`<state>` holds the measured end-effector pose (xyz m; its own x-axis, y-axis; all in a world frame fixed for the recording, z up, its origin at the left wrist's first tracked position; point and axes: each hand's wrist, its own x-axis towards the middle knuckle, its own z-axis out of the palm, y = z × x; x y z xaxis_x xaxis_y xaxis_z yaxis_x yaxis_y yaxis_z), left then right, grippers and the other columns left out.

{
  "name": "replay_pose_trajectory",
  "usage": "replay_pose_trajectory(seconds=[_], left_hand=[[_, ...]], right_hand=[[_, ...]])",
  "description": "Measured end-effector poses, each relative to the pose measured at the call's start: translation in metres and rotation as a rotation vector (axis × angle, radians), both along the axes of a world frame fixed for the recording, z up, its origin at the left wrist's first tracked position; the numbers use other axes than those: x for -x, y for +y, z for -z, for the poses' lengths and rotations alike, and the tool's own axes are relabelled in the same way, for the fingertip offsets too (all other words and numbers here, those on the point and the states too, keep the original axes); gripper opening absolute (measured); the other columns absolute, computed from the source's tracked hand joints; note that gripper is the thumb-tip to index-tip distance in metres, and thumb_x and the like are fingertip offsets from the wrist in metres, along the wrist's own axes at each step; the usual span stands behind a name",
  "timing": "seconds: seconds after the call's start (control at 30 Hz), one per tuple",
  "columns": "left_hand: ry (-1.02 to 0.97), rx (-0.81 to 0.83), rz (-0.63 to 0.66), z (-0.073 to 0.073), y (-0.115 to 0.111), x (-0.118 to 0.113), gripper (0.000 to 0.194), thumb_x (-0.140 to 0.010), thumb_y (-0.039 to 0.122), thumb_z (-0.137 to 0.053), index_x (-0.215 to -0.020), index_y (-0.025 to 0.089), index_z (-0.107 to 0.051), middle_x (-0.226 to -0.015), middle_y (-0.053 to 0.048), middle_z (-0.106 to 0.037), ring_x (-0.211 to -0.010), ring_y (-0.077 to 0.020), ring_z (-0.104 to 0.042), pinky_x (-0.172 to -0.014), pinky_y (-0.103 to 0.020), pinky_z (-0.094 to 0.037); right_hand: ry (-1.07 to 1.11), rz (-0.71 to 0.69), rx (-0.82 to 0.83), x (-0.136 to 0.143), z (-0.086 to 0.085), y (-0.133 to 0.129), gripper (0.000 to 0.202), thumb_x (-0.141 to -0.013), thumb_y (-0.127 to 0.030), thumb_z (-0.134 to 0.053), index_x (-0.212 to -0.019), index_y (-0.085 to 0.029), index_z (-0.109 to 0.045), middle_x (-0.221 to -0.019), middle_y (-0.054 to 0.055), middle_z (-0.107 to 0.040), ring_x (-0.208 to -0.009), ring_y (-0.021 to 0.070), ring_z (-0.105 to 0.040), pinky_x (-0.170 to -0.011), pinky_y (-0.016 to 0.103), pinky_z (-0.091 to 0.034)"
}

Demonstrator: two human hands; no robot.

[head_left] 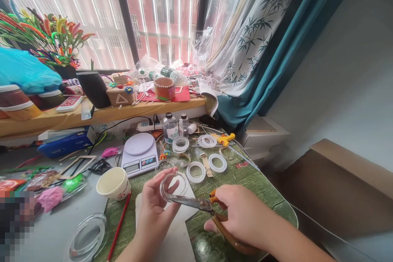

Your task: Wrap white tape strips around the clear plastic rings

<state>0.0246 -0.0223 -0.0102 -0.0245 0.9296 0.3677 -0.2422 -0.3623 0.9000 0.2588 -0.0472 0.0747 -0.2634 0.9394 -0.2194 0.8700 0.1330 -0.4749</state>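
A clear transparent ring (174,186) is held up by my left hand (156,202), its fingers and thumb around the left side. My right hand (238,217) grips scissors (196,203) with orange-brown handles. The scissor blades point left and meet the lower edge of the ring; whether they touch its surface or cut into it I cannot tell. White paper (172,233) lies beneath my hands on the green table. Beyond them lie white ring molds (195,172), one more (217,163) to the right.
A paper cup (113,183), a red pencil (120,225) and clear rings (87,235) are on the left. Farther back stand a kitchen scale (140,153), bottles (170,127) and a yellow glue gun (225,139). The table's edge (284,200) curves at the right.
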Motion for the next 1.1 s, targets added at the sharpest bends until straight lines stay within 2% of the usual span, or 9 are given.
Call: replay_pose_trajectory(seconds=[0.27, 0.57, 0.83, 1.1], left_hand=[[-0.016, 0.022, 0.008, 0.001, -0.001, 0.001, 0.045, -0.085, 0.02, -0.08, -0.122, 0.029, -0.057, -0.141, -0.012, -0.059, -0.134, -0.0357, -0.059, -0.106, -0.056, -0.055], [0.015, -0.011, 0.023, 0.004, -0.001, 0.001, 0.046, -0.089, 0.016, -0.076, -0.127, 0.03, -0.054, -0.144, -0.01, -0.056, -0.136, -0.0329, -0.057, -0.114, -0.057, -0.047], [0.028, -0.027, 0.062, 0.001, -0.003, 0.002, 0.046, -0.089, 0.016, -0.075, -0.126, 0.031, -0.053, -0.144, -0.01, -0.055, -0.137, -0.0332, -0.056, -0.109, -0.055, -0.053], [0.038, -0.158, 0.014, 0.001, -0.005, -0.002, 0.044, -0.09, 0.015, -0.074, -0.125, 0.033, -0.053, -0.138, -0.01, -0.056, -0.134, -0.0333, -0.059, -0.107, -0.056, -0.053]], right_hand=[[-0.006, 0.006, -0.007, 0.0, 0.002, 0.002, 0.049, -0.068, -0.062, -0.081, -0.065, -0.021, -0.053, -0.07, -0.002, -0.057, -0.06, 0.0142, -0.044, -0.052, 0.028, -0.024], [-0.017, 0.025, 0.01, -0.001, 0.001, 0.001, 0.05, -0.068, -0.065, -0.08, -0.067, -0.021, -0.056, -0.071, -0.002, -0.059, -0.061, 0.0148, -0.047, -0.052, 0.027, -0.026], [-0.049, -0.099, -0.101, -0.009, 0.0, 0.013, 0.056, -0.068, -0.067, -0.08, -0.066, -0.021, -0.049, -0.068, -0.002, -0.055, -0.061, 0.0149, -0.043, -0.053, 0.026, -0.024], [-0.072, -0.156, -0.032, -0.018, -0.006, 0.018, 0.055, -0.067, -0.071, -0.079, -0.072, -0.022, -0.056, -0.074, -0.001, -0.06, -0.062, 0.016, -0.049, -0.053, 0.027, -0.028]])
